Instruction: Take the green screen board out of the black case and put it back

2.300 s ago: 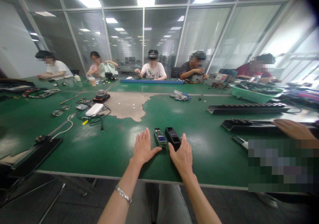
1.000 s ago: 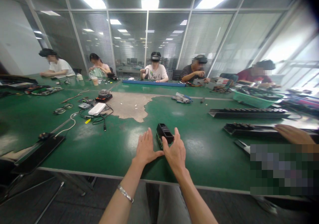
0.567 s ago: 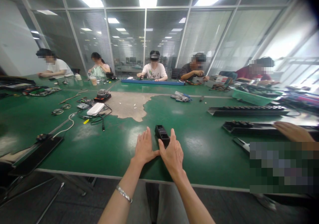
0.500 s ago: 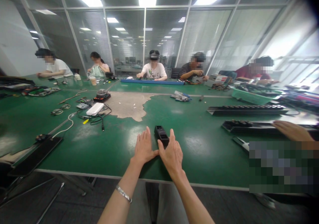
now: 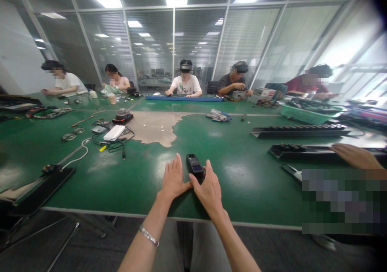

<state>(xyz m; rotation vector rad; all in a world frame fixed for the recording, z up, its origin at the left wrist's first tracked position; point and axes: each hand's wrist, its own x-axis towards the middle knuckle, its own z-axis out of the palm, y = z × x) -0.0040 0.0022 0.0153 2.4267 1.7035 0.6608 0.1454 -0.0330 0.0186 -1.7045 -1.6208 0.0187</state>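
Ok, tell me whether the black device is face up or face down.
Face up: the black device shows its bluish screen towards the camera, near the right hand.

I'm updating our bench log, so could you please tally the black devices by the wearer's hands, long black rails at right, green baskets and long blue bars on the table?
Black device: 1
Long black rails: 2
Green basket: 1
Long blue bar: 1
Total: 5

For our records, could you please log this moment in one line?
left hand: open, beside black gadget | right hand: at gadget's near end, grip unclear | screen: facing up
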